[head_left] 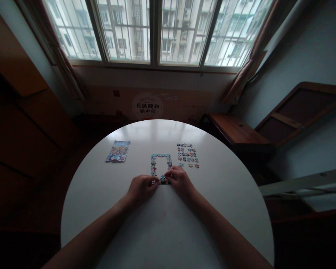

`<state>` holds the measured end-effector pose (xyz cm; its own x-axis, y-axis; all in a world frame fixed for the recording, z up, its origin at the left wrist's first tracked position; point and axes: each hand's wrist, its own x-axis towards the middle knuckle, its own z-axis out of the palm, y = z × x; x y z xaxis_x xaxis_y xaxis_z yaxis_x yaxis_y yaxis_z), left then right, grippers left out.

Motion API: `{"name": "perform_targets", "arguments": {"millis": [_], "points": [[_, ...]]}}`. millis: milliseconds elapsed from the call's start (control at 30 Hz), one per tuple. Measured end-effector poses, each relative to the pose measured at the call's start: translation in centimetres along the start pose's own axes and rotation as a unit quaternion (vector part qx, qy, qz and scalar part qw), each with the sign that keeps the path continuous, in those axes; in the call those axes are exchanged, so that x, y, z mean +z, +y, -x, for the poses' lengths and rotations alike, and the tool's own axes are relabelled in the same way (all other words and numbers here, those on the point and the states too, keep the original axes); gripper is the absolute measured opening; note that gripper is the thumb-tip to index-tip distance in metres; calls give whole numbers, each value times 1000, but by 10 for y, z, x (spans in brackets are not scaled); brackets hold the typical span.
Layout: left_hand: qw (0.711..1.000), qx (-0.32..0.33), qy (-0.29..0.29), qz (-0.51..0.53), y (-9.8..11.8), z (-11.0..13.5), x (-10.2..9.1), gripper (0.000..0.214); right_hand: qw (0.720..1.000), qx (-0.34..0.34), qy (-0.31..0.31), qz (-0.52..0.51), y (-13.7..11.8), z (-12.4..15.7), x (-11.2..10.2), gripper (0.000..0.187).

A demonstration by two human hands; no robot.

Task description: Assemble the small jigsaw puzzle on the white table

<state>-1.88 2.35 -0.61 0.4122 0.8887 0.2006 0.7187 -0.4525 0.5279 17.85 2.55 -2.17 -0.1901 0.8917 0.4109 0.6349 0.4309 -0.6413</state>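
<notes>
Left hand (141, 188) and right hand (180, 181), fingers bunched, pinch the frame (153, 164) at its near edge. It runs away from them, loose pieces (188, 155) off right.

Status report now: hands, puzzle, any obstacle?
Left hand and right hand at near edge of puzzle frame, grip unclear. Loose pieces right of it, apart.

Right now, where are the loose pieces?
Head view: the loose pieces lie in rows on the white table, just right of the puzzle frame and beyond the right hand.
</notes>
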Motion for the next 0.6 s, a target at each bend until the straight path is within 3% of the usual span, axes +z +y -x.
{"name": "perform_targets", "arguments": {"millis": [600], "points": [[1000, -1, -28, -13, 3, -1, -5, 23, 1000, 8, -14, 0, 2, -1, 1, 12]]}}
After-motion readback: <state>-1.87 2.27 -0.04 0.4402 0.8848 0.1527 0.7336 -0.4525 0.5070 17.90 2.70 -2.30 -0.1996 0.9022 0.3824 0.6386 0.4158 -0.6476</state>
